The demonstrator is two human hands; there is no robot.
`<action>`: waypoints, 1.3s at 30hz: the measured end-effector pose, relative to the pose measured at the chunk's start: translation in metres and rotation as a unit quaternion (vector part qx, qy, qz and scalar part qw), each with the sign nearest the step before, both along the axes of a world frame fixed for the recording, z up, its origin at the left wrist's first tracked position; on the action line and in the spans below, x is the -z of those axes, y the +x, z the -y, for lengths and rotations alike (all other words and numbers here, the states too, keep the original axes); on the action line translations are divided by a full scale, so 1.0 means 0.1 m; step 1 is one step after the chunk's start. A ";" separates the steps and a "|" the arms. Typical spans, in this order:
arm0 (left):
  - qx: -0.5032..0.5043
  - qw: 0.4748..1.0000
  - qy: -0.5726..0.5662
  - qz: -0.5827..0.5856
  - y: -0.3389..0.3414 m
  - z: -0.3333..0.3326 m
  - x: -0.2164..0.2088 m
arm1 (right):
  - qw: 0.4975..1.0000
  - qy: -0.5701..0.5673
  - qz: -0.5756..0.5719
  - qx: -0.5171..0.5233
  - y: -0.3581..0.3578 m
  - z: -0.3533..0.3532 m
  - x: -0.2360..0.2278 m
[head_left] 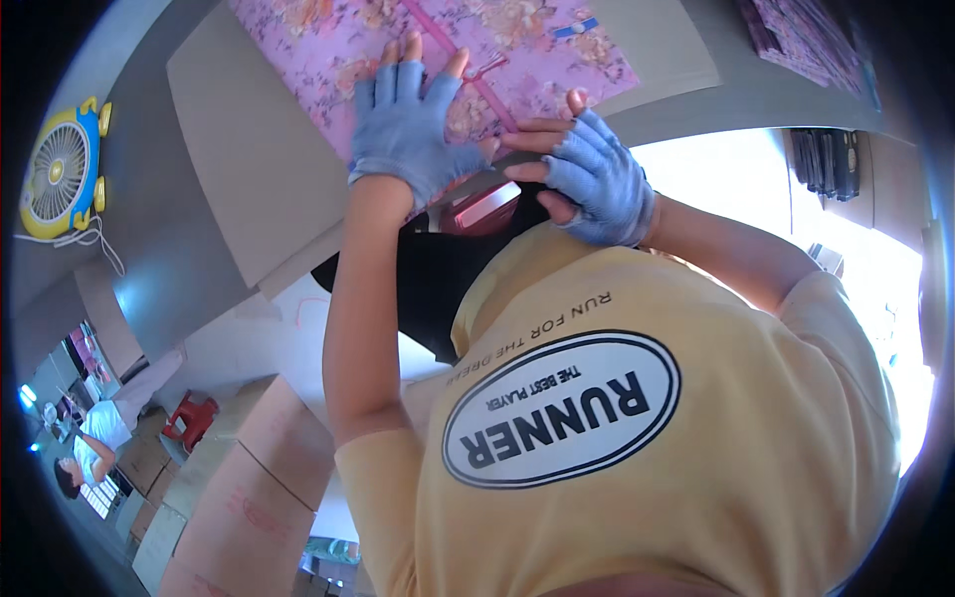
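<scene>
A flat pink floral piece (308, 60), perhaps a gift bag, lies on a cardboard sheet (234, 164). A pink ribbon with a small bow (487, 68) crosses it, and a blue tag (575, 28) sits near its far right. My left hand (408, 124), in a blue-grey fingerless glove, rests flat on the floral piece with fingers spread. My right hand (602, 179), gloved alike, is at its near edge, with bent fingers apart and pointing left. I see nothing held in either hand. Under them shows a reddish object with a shiny pale panel (487, 206), partly hidden.
A yellow and blue fan (62, 174) stands at the left with its white cord. More pink floral pieces (801, 40) lie stacked at the far right, near a dark stack (826, 164). Cardboard boxes (244, 507), a red stool (191, 420) and another person (99, 438) are at lower left.
</scene>
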State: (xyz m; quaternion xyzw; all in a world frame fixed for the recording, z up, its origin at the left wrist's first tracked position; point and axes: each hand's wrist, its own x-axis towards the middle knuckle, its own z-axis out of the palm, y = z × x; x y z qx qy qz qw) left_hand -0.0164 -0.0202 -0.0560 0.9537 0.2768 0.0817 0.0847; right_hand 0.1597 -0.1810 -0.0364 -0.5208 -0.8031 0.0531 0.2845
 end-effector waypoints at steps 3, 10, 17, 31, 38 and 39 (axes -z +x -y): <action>0.002 1.000 0.002 -0.016 -0.02 -0.01 0.00 | 0.999 -0.017 0.017 0.037 -0.13 -0.20 -0.14; 0.000 0.998 0.046 -0.046 0.01 -0.10 0.15 | 0.989 -0.026 0.018 0.141 -0.47 -0.82 -0.03; 0.009 1.000 -0.001 -0.019 0.02 -0.01 -0.09 | 0.966 -0.046 0.143 0.208 0.29 -0.92 0.20; 0.002 0.997 -0.071 -0.011 0.03 -0.09 -0.21 | 0.966 -0.022 0.259 0.010 1.00 -1.53 0.01; -0.009 0.994 -0.104 -0.011 0.03 -0.08 -0.20 | 0.967 0.098 0.233 -0.018 1.06 -2.75 0.09; -0.012 0.994 -0.111 -0.015 0.03 -0.07 -0.19 | 0.965 0.131 0.228 -0.004 1.05 -2.96 0.12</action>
